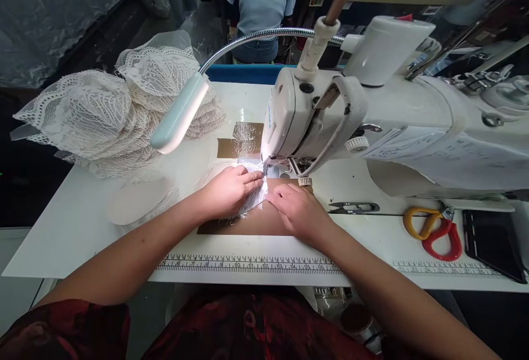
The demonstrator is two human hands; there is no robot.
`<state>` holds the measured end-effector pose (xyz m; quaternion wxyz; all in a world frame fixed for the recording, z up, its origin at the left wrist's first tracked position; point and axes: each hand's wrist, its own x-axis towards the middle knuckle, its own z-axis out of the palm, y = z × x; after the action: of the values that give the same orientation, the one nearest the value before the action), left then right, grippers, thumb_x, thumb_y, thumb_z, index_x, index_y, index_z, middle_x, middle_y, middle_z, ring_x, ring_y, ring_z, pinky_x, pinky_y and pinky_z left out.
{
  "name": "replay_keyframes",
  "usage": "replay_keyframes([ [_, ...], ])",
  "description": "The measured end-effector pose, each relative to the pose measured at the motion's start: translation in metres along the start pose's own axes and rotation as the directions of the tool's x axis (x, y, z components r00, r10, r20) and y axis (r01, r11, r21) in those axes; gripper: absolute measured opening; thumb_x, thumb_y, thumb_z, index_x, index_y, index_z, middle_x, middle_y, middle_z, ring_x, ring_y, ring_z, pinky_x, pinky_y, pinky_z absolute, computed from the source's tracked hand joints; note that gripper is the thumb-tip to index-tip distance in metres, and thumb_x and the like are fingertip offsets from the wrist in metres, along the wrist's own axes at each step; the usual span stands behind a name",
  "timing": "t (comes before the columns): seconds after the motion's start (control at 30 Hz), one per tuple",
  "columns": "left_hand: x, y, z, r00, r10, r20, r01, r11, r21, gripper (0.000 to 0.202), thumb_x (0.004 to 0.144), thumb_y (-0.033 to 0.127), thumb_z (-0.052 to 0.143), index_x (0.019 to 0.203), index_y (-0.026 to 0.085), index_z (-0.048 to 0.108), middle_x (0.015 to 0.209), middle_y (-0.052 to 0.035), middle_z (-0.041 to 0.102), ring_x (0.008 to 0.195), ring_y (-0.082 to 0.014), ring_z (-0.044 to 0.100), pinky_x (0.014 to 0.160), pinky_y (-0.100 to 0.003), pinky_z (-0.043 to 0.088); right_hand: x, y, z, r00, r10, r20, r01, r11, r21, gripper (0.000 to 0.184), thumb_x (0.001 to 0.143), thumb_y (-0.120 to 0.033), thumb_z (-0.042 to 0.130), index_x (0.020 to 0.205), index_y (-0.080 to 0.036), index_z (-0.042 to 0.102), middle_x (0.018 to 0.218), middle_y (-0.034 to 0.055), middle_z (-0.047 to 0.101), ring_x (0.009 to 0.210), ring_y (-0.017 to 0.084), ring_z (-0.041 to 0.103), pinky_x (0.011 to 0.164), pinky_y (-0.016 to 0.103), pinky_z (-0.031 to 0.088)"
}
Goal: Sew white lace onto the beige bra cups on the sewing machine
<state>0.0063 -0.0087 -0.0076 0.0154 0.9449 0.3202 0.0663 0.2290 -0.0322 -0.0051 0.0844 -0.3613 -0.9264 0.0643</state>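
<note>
A piece of white lace fabric [255,199] lies under the needle area of a white sewing machine [285,112]. My left hand [229,190] rests flat on the lace, its fingers stretched toward the presser foot. On the other side, my right hand [301,210] has thumb and forefinger closed at the lace's near right edge; its other fingers are curled. Beneath both hands is a brown taped sheet [243,227] on the white table. Part of the lace is hidden by my left hand.
Stacked lace pieces [91,112] fill the back left, behind a pale oval pad [138,201]. A gooseneck lamp [179,113] hangs over the table. Thread snips [354,207], scissors [441,230] and a dark phone-like device [491,241] lie right. A ruler strip [248,264] runs along the front. Another person [264,1] sits beyond.
</note>
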Motion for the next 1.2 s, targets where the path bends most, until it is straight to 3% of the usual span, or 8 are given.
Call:
replay_keyframes([
  [0.1, 0.005, -0.009, 0.000, 1.000, 0.006, 0.003, -0.006, 1.000, 0.022, 0.045, 0.085, 0.014, 0.044, 0.128, 0.009, 0.057, 0.135, -0.0103, 0.055, 0.090, -0.0246, 0.054, 0.078, -0.038, 0.046, 0.006, 0.002, 0.000, 1.000, 0.027, 0.011, -0.027, 0.999, -0.025, 0.030, 0.084, -0.007, 0.042, 0.099, -0.016, 0.066, 0.084, 0.0081, 0.060, 0.075, 0.019, 0.046, 0.062, 0.030, 0.030],
  [0.27, 0.009, -0.021, -0.001, 0.999, 0.018, -0.044, -0.018, 1.000, 0.016, 0.040, 0.090, 0.014, 0.042, 0.127, 0.011, 0.057, 0.133, -0.0113, 0.056, 0.096, -0.0240, 0.053, 0.083, -0.037, 0.045, 0.010, 0.001, 0.005, 0.991, 0.088, -0.096, -0.093, 0.995, -0.047, 0.032, 0.082, -0.006, 0.044, 0.102, -0.018, 0.067, 0.084, 0.0069, 0.061, 0.077, 0.020, 0.047, 0.061, 0.030, 0.029],
  [0.57, 0.002, -0.015, 0.003, 0.996, 0.073, -0.055, -0.077, 0.994, -0.071, 0.037, 0.094, 0.013, 0.040, 0.126, 0.017, 0.057, 0.132, -0.0087, 0.057, 0.105, -0.0224, 0.053, 0.089, -0.037, 0.044, 0.012, 0.003, 0.008, 0.985, 0.092, -0.145, -0.100, 0.994, -0.048, 0.038, 0.086, -0.009, 0.039, 0.113, -0.016, 0.065, 0.088, 0.0081, 0.062, 0.079, 0.020, 0.049, 0.066, 0.029, 0.036],
  [0.87, 0.009, -0.030, 0.008, 0.989, 0.061, -0.133, -0.066, 0.997, -0.027, 0.038, 0.088, 0.011, 0.048, 0.124, 0.017, 0.060, 0.132, -0.0042, 0.058, 0.087, -0.0200, 0.053, 0.077, -0.034, 0.045, 0.014, 0.009, 0.016, 0.979, 0.155, -0.130, -0.145, 0.986, 0.082, 0.045, 0.085, -0.007, 0.042, 0.122, -0.022, 0.062, 0.079, 0.0057, 0.057, 0.074, 0.018, 0.048, 0.069, 0.028, 0.040],
  [1.2, 0.012, -0.036, 0.011, 0.993, 0.022, -0.114, -0.025, 0.999, -0.029, 0.044, 0.080, 0.009, 0.054, 0.123, 0.016, 0.061, 0.119, -0.0073, 0.064, 0.088, -0.0220, 0.054, 0.074, -0.035, 0.044, 0.011, 0.015, 0.024, 0.971, 0.199, -0.130, -0.176, 0.970, 0.166, 0.044, 0.087, -0.011, 0.041, 0.123, -0.022, 0.063, 0.084, 0.0073, 0.058, 0.078, 0.019, 0.050, 0.073, 0.032, 0.044],
])
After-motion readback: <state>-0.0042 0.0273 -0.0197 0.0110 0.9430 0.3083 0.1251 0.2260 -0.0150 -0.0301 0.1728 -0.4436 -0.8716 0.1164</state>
